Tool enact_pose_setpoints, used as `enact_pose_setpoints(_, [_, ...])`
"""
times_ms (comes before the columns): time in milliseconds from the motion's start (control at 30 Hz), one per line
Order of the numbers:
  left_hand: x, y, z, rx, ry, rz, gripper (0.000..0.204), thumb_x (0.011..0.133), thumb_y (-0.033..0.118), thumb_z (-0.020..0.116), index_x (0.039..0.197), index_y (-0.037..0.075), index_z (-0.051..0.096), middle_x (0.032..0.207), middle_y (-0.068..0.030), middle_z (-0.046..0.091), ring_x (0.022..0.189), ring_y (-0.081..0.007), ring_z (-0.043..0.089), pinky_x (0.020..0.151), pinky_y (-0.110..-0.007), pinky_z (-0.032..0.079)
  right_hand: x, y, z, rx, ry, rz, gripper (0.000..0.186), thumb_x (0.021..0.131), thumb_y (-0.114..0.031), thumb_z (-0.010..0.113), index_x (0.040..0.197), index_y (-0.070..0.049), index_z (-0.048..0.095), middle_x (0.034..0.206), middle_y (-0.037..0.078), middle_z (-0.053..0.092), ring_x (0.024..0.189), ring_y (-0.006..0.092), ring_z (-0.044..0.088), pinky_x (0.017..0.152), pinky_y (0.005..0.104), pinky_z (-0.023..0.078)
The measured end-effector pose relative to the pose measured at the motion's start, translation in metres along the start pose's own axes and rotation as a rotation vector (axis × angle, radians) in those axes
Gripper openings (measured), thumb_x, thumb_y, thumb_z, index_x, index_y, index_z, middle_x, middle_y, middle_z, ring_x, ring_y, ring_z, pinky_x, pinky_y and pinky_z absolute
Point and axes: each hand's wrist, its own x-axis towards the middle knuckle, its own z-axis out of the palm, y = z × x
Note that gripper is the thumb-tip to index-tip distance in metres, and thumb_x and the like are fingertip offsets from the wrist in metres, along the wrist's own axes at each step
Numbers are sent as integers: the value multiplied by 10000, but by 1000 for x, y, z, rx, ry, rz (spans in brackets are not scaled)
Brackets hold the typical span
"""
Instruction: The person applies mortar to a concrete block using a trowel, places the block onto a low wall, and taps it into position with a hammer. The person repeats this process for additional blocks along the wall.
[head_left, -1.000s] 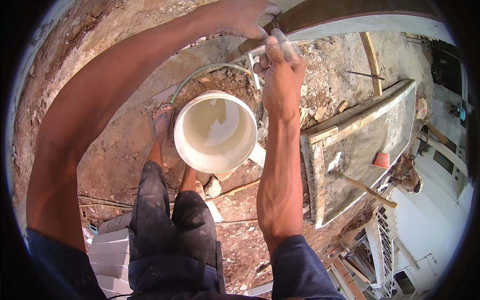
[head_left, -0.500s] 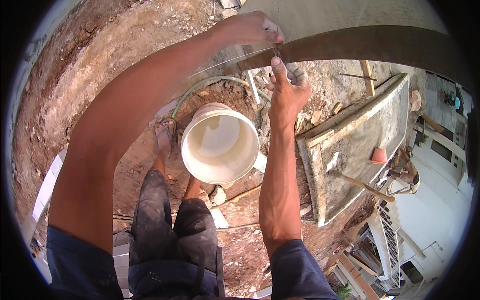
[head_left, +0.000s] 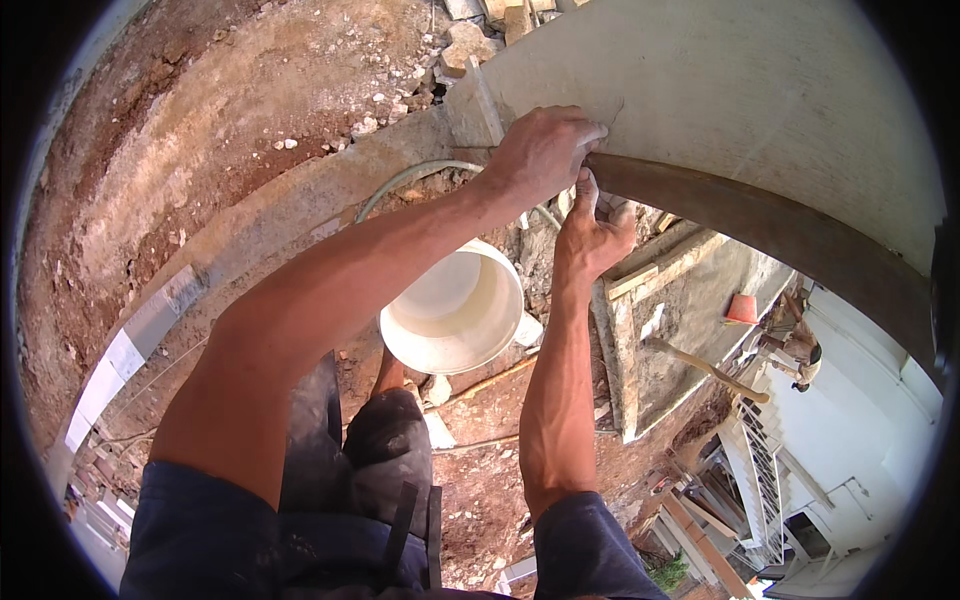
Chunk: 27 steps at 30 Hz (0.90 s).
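Taking the white bucket (head_left: 500, 300) as the middle of a clock, with twelve straight ahead of the person, I see both hands up between one and two o'clock. They meet at the near end of a dark brown board (head_left: 740, 207), which runs from there round toward three, along the edge of a smooth grey panel (head_left: 740, 95). The left hand (head_left: 545, 155) has its fingers bent and bunched close together right at the board's tip; the right hand (head_left: 598, 238) sits just below, thumb raised, the other fingers curled. I can't tell what either grasps, as the spot between the fingertips is hidden. At three o'clock a shallow mixing trough (head_left: 690, 320) has a red pail (head_left: 741, 309) and a long wooden handle (head_left: 710, 370). Beyond it, another person (head_left: 800, 345) is stooping.
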Motion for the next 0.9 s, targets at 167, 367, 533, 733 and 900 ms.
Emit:
enact_pose_setpoints(167, [6, 3, -12, 134, -269, 252, 378, 692, -2, 610, 1060, 48, 682, 1005, -101, 622, 979, -288, 581, 828, -396, 494, 2, 11, -1, -6, 16, -30, 248, 822, -144, 735, 991, 25, 666, 845, 134, 720, 722, 217, 697, 667, 321, 537])
enact_pose_setpoints(367, [31, 5, -16, 50, -543, 39, 452, 655, -15, 650, 1096, 77, 682, 1053, -78, 582, 1065, -293, 537, 940, -405, 452, 1, 18, -2, -184, 28, -53, 303, 843, -213, 731, 981, 51, 674, 790, 94, 693, 658, 144, 597, 606, 269, 486])
enact_pose_setpoints(533, [20, 9, -74, 112, -353, -142, 493, 756, 81, 651, 1246, 102, 601, 1217, -114, 538, 1155, -298, 513, 1035, -394, 399, 3, -12, -7, -67, -141, 162, 352, 854, -281, 735, 1022, 18, 656, 886, 105, 702, 790, 146, 648, 711, 305, 516])
enact_pose_setpoints(733, [-106, 52, -273, 293, 101, -252, 391, 856, 208, 642, 1220, 72, 604, 1107, -105, 605, 1056, -257, 581, 930, -361, 452, -55, 5, -45, 169, -168, 439, 411, 852, -312, 718, 1033, 45, 628, 711, 55, 579, 651, 107, 527, 536, 251, 422])
enact_pose_setpoints(900, [-328, 143, -357, 450, 102, -614, 355, 950, 330, 546, 865, -14, 570, 789, -190, 567, 743, -358, 579, 674, -429, 439, -239, 67, -117, -119, -660, 401, 463, 951, -362, 524, 803, 73, 583, 565, 72, 502, 500, 176, 462, 472, 337, 400])
